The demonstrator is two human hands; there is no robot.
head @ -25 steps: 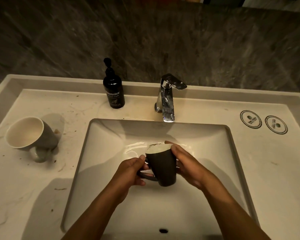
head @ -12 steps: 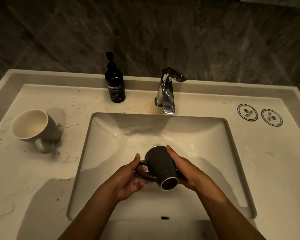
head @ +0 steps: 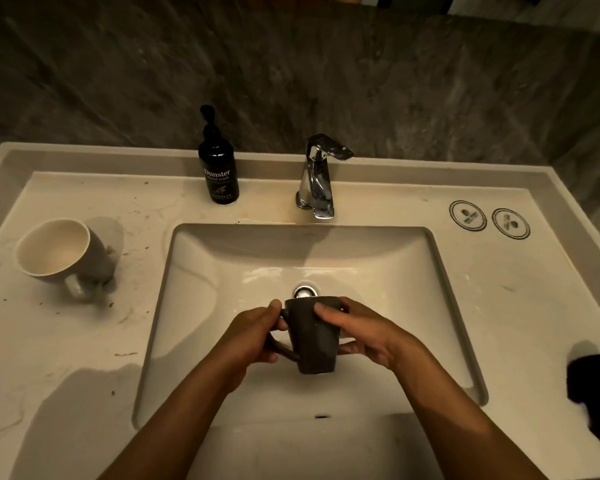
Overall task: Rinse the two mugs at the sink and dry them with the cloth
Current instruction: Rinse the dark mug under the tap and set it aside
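Dark mug btwn both hands' fingers

I saw the speckled vanity top carrying a tipped mug, hand-wash bottle, faucet and dark cloth.

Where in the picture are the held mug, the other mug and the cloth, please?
Held mug [head: 314, 341], head view: dark outer wall, between the hands.
Other mug [head: 54, 249], head view: pale inside, on the counter to the left.
Cloth [head: 594, 379], head view: dark fabric at the right edge.
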